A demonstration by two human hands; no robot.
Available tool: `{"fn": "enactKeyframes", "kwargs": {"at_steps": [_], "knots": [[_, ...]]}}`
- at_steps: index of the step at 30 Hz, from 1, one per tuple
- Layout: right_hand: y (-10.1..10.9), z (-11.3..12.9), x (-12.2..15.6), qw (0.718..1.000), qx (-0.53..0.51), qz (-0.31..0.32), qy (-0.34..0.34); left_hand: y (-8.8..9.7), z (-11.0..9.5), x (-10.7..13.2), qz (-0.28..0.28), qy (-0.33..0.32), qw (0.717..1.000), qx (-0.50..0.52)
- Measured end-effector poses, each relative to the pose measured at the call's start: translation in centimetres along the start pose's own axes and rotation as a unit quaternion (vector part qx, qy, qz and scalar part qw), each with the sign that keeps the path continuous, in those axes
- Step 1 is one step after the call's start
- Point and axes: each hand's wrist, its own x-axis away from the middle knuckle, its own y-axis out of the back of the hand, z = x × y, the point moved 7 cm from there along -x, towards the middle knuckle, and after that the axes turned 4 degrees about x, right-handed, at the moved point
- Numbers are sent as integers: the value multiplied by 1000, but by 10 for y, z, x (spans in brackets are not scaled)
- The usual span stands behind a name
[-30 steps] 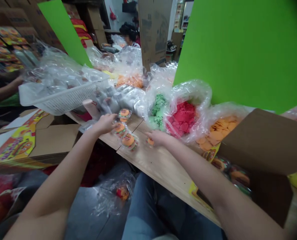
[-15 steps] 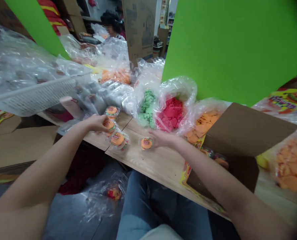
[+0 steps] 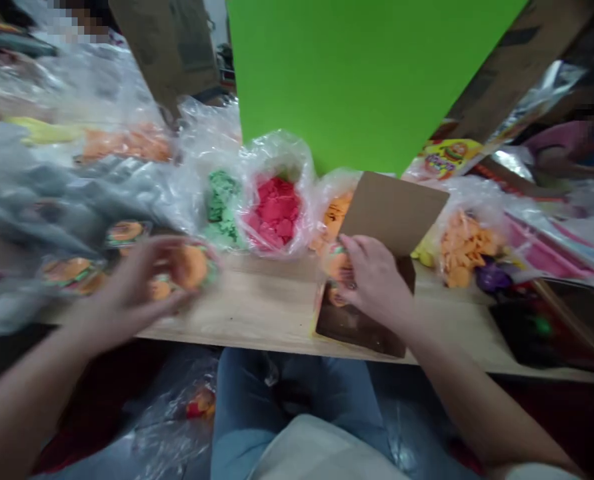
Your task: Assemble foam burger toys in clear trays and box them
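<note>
My left hand [image 3: 119, 290] is closed around a toy burger in a clear plastic pack [image 3: 197, 267], just above the table; it is blurred by motion. Another small burger pack [image 3: 160, 288] shows between its thumb and fingers. Two more packed burgers, one farther back [image 3: 125, 231] and one to the left [image 3: 71, 271], lie beside this hand. My right hand [image 3: 379, 283] grips a packed burger [image 3: 339, 263] over the opening of a cardboard box [image 3: 397, 207] with its flap raised. Below it, a burger pack [image 3: 337, 296] shows at the box's left inner side.
Behind the table's front strip [image 3: 257, 300] stand open plastic bags of green pieces [image 3: 223, 207], red pieces [image 3: 275, 210] and orange pieces [image 3: 469, 243]. A green panel [image 3: 357, 80] rises behind. A dark tray-like object [image 3: 577, 313] lies at right. Another person's arm [image 3: 561, 150] shows far right.
The view has swung right. My right hand has moved from the table to the box with a burger pack. My left hand has come rightward, lifting a burger pack.
</note>
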Motion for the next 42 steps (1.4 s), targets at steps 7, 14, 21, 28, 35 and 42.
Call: {"fn": "enactKeyframes", "kwargs": {"at_steps": [7,14,21,28,35,42], "knots": [[-41,-57,96,988,78,123,-51,-172,-197,-41,170,-258,951,-13],[-65,-66,126,986,-21,166,-17,-225,-194,-40,189,-293,925,-153],[-68,-74,127,980,-38,195,-6,-232,-183,-45,292,-329,885,-155],[-37,-89,141,991,-84,5,-100,-224,-194,-41,211,-279,928,-130],[-49,-105,195,965,-135,-55,-217,-231,-202,-45,195,-266,922,-204],[-47,-124,218,949,-119,-28,-290,-256,-171,-53,219,-269,903,-256]]}}
